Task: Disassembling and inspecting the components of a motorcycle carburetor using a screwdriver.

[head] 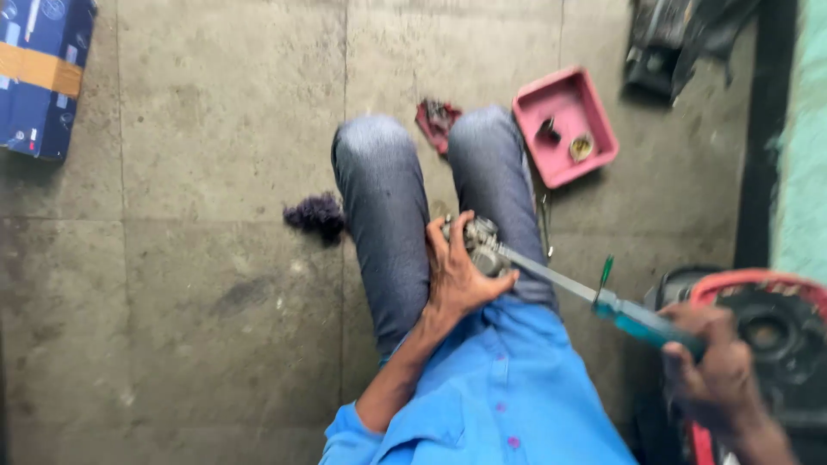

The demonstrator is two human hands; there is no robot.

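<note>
Carburettor-like metal part (480,245), grey and knobbly, sits on the person's lap between the thighs, clasped in the left hand (455,274). That hand's fingers are curled closed around it, the thumb lying across its near side. The right hand (719,366) is wrapped shut around the blue-green handle of a long screwdriver (603,303), whose grey shaft runs up and left until its tip meets the metal part (the exact contact spot is blurred).

Moving outward, the person sits on a concrete floor (215,129) with knees bent, wearing grey jeans (383,215) and a bright blue shirt (508,396). Just beyond the right knee lies a shallow pink tray (603,129) holding two small parts, one dark and one brass-coloured. A reddish rag (437,120) shows between the knees, and a dark purple tuft of fibres (317,213) lies on the floor just beside the left knee. At the far right edge is a black round machine part with a red rim (767,323). A blue cardboard box (43,73) rests in the top left corner, well apart from everything else.
</note>
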